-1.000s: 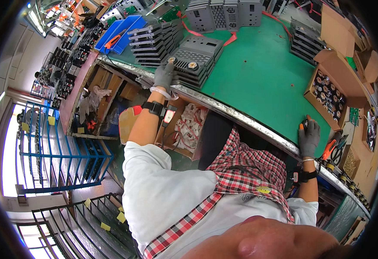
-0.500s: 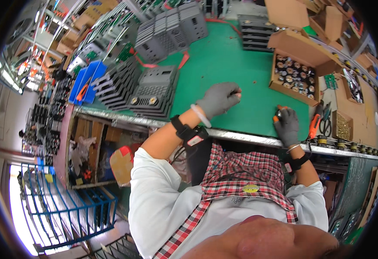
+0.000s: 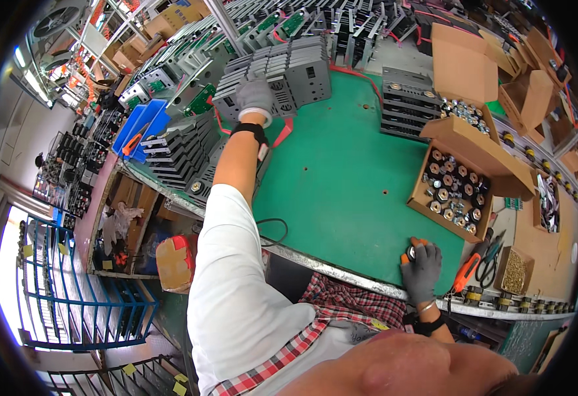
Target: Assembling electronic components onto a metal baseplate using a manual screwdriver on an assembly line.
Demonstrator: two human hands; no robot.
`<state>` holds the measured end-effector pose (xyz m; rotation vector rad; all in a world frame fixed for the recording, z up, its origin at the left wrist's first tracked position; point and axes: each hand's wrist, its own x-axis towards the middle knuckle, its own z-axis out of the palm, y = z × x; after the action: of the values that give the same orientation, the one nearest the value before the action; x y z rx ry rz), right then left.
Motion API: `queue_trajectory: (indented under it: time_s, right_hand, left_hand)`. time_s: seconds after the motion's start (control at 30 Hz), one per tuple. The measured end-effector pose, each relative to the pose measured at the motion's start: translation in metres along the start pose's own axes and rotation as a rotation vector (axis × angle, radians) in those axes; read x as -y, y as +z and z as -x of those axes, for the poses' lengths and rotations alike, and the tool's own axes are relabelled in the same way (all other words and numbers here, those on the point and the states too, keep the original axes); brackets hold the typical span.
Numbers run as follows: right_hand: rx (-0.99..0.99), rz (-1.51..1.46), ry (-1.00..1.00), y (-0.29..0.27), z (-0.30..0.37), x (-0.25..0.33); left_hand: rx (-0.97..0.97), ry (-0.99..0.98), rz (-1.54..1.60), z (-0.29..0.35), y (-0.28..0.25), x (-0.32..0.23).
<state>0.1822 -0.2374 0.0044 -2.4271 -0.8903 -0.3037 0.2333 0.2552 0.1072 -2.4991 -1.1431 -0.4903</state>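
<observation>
My left hand [image 3: 254,98], in a grey glove, reaches out to a standing row of grey metal panels [image 3: 308,79] with slots and round holes. It touches the near left end of the row; its fingers blend into the grey and cannot be made out. Near the front edge of the green table mat [image 3: 328,165], my right hand [image 3: 422,270], gloved with orange fingertips, is curled around a small round shiny part [image 3: 411,253], mostly hidden. Left of the mat lie more grey panels [image 3: 180,155], stacked slanting, partly covered by my left arm.
On the right stands an open cardboard box [image 3: 450,188] of round black-and-metal parts. Beside it are an orange-handled tool [image 3: 467,272], scissors [image 3: 489,267] and a small box of brass screws [image 3: 515,272]. Flat panels [image 3: 404,102] are piled at the back; a blue bin [image 3: 137,129] sits far left.
My left hand has gone from above the mat's front, forward and left to the standing panels. My right hand stays near the front edge with the small part. The view has shifted.
</observation>
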Motion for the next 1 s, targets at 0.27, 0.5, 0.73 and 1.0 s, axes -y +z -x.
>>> queue_trajectory:
  time_s: [0.27, 0.5, 0.73, 1.0]
  right_hand:
    - [0.058, -0.013, 0.04, 0.001, -0.003, -0.002]
    - [0.059, -0.039, 0.047, -0.003, -0.004, 0.007]
    - [-0.103, -0.06, 0.044, -0.009, 0.003, -0.01]
    - [0.052, -0.067, 0.102, 0.015, 0.019, -0.019]
  left_hand:
    - [0.17, 0.162, -0.017, -0.009, -0.004, 0.007]
    - [0.112, 0.257, 0.128, 0.007, -0.039, 0.015]
    - [-0.198, 0.715, 1.133, 0.067, -0.095, -0.032]
    - [0.275, 1.367, 0.145, 0.244, -0.123, -0.062]
